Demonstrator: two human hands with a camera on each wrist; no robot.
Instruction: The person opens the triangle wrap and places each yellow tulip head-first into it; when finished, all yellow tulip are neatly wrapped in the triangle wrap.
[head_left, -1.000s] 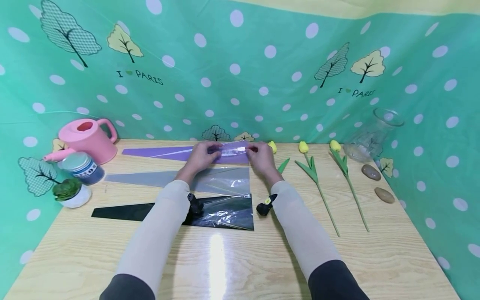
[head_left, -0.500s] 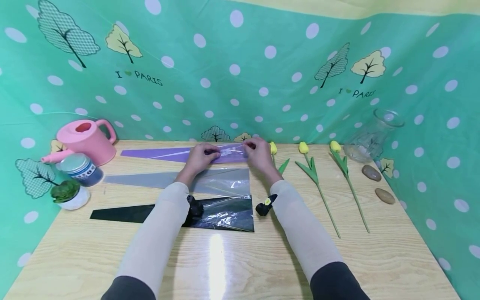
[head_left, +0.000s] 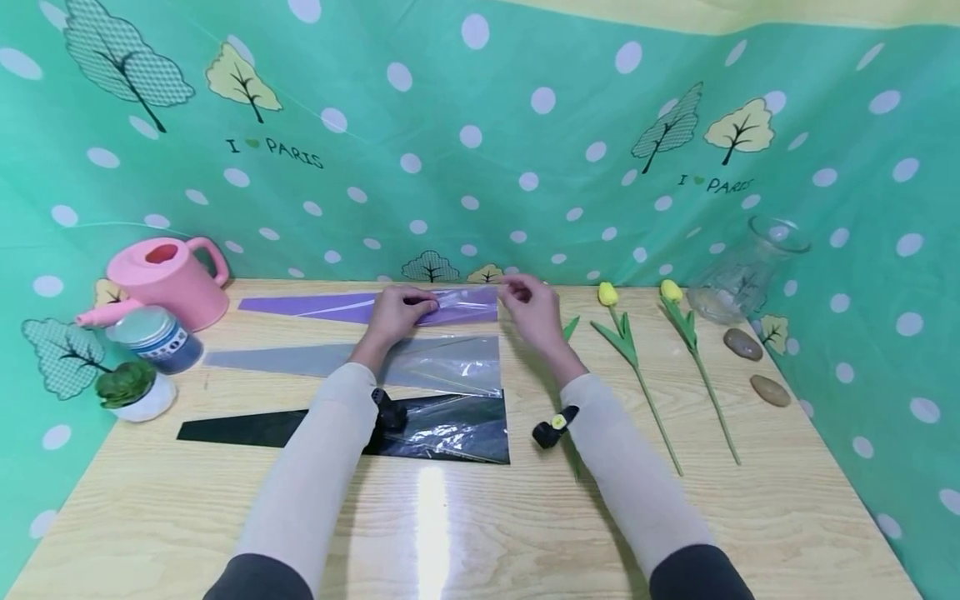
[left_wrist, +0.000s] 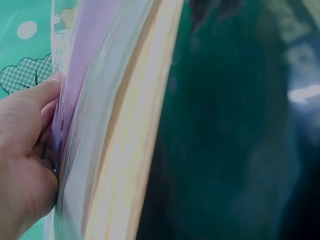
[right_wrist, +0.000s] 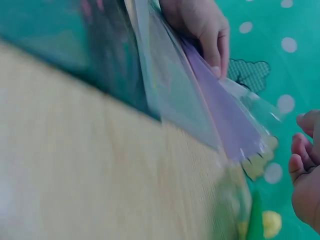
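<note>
Along the back of the table lies a tapered purple flower sleeve [head_left: 318, 308] with a clear film front. My left hand [head_left: 397, 317] pinches it between thumb and fingertips near its wider half. In the right wrist view, a flap of clear film [right_wrist: 260, 106] stands out from the sleeve's wide end. My right hand [head_left: 532, 312] is just beyond that end, its fingers loosely bent and a small gap away from the flap. In front lie a grey sleeve [head_left: 292, 360] and a black sleeve [head_left: 240, 427], both under my left forearm's side.
Two yellow tulips [head_left: 626, 343] [head_left: 690, 329] lie to the right; another is mostly hidden by my right arm. Farther right are a glass vase [head_left: 731, 279] and two stones [head_left: 742, 344]. A pink watering can [head_left: 176, 283], blue jar [head_left: 168, 342] and potted succulent [head_left: 138, 392] stand left.
My right hand has come off the sleeve's wide end and shifted right, its fingers loosening; it now covers one tulip's bloom. My left hand stays on the purple sleeve.
</note>
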